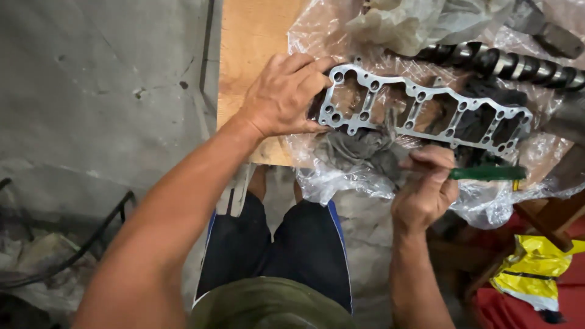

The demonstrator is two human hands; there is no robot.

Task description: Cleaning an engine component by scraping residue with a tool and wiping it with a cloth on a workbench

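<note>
**Metal gasket plate held over a plastic-covered tabletop**

The work surface is a wooden tabletop (250, 36), its bare tan board showing at the upper middle of the view, with the rest covered by crumpled clear plastic sheeting (341, 176) that hangs over the near edge. Beyond the board to the left lies a grey concrete floor (91, 91), stained and pitted, with a black hose (91, 237) curving across its lower left part.

The left hand (283, 94) grips the left end of a flat, silvery metal gasket plate (426, 106), thumb under its lower edge and fingers curled over the top edge. The plate is long, pierced by large openings and small bolt holes, and lies slantwise across the plastic, its right end lower. The right hand (426, 189) is closed around a green-handled tool (487, 173), pinching the handle between thumb and bent fingers just below the plate's lower edge; its working end is hidden.

A dark grey rag (365, 149) lies bunched under the plate, between the two hands. Behind the plate, a dark camshaft (506, 64) with lobes stretches along the upper right, partly under pale plastic wrap. At the lower right, a crumpled yellow bag (530, 268) rests on something red beside a wooden leg. The person's dark shorts (274, 244) with blue side stripes fill the bottom middle.
</note>
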